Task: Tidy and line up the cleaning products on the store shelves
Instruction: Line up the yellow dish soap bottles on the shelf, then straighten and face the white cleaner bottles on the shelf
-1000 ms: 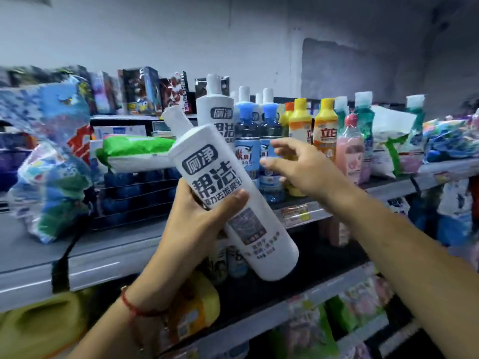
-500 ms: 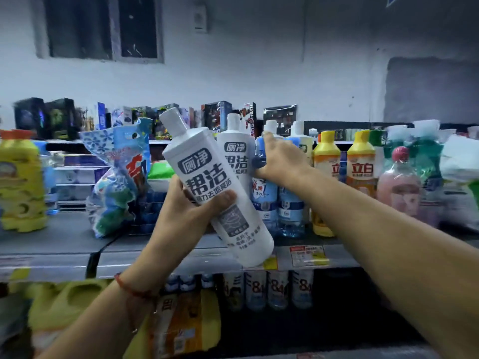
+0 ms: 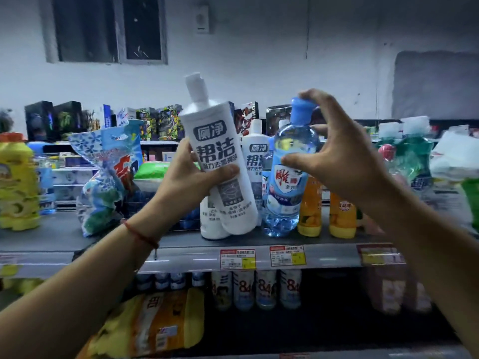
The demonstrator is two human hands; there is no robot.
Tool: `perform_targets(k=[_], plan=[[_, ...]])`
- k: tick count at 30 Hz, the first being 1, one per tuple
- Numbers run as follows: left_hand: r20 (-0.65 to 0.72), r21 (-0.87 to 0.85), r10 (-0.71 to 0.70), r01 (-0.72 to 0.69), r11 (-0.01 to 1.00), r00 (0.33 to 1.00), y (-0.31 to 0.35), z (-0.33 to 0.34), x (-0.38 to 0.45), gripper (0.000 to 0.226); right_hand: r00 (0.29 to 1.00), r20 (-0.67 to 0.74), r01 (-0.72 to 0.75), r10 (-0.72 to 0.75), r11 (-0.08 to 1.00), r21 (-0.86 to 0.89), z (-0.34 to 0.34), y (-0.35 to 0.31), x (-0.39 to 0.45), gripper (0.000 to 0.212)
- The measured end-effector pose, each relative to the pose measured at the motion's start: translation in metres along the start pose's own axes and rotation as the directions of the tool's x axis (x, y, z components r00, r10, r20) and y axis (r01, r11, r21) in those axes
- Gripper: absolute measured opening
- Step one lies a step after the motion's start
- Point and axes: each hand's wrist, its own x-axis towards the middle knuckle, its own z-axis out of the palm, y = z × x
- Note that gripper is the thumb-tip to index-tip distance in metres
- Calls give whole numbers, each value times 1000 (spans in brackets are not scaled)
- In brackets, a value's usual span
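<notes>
The left hand [image 3: 186,182] grips a white bottle [image 3: 220,161] around its middle, thumb across the label, holding it slightly tilted in front of the shelf [image 3: 181,255]. The bottle's base hangs just above the shelf, beside a matching second white bottle [image 3: 256,161] standing there. The right hand [image 3: 344,156] curls over a clear blue bottle [image 3: 287,182], fingers on its blue cap and thumb against its side. Two orange bottles [image 3: 311,208] stand just right of it.

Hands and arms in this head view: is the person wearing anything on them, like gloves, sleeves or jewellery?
Both hands are bare, no gloves: left hand, right hand. No sleeves show on either forearm. The only thing worn is a thin red string bracelet around the left wrist. No rings or watch are visible.
</notes>
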Motion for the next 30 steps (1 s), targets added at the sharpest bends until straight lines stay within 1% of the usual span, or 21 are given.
perform_targets(k=[3, 6, 9, 10, 12, 13, 14, 15, 16, 18, 20, 22, 25, 30], plan=[[26, 45, 18, -19, 999, 999, -12, 23, 15, 58, 1000, -2, -17, 17, 1000, 21, -19, -4, -10, 91], [39, 101, 52, -55, 993, 998, -31, 43, 27, 59, 999, 13, -47, 46, 996, 77, -28, -3, -21, 91], [28, 237, 112, -115, 965, 993, -47, 61, 26, 61, 996, 79, -62, 52, 988, 140, -34, -4, -33, 88], [15, 283, 133, -132, 950, 991, -51, 65, 24, 67, 994, 99, -61, 45, 984, 168, -34, -4, -37, 87], [4, 370, 194, -181, 911, 981, -58, 73, 21, 94, 991, 127, -53, 29, 980, 191, -33, -3, -45, 87], [-1, 442, 230, -206, 873, 973, -61, 75, 21, 108, 991, 133, -52, 27, 981, 186, -31, -1, -48, 87], [-4, 524, 272, -229, 820, 962, -64, 78, 21, 116, 990, 136, -56, 31, 981, 186, -30, 2, -50, 88], [-7, 594, 307, -243, 767, 952, -65, 80, 21, 119, 990, 139, -66, 39, 978, 197, -29, 5, -51, 88], [-16, 642, 330, -243, 727, 944, -65, 82, 21, 118, 989, 140, -78, 49, 974, 212, -28, 9, -52, 88], [-17, 687, 362, -253, 682, 932, -63, 86, 21, 116, 988, 142, -92, 63, 974, 208, -25, 14, -54, 88], [-3, 724, 427, -292, 625, 904, -65, 91, 22, 114, 986, 147, -104, 76, 976, 190, -22, 17, -56, 89], [-26, 746, 458, -288, 601, 888, -67, 97, 22, 110, 982, 171, -120, 87, 974, 194, -19, 20, -57, 89], [-35, 766, 414, -242, 595, 910, -67, 108, 21, 105, 972, 200, -159, 121, 969, 190, -17, 24, -60, 90], [-78, 806, 346, -145, 573, 935, -69, 118, 24, 95, 969, 195, -182, 151, 972, 152, -17, 33, -68, 91]])
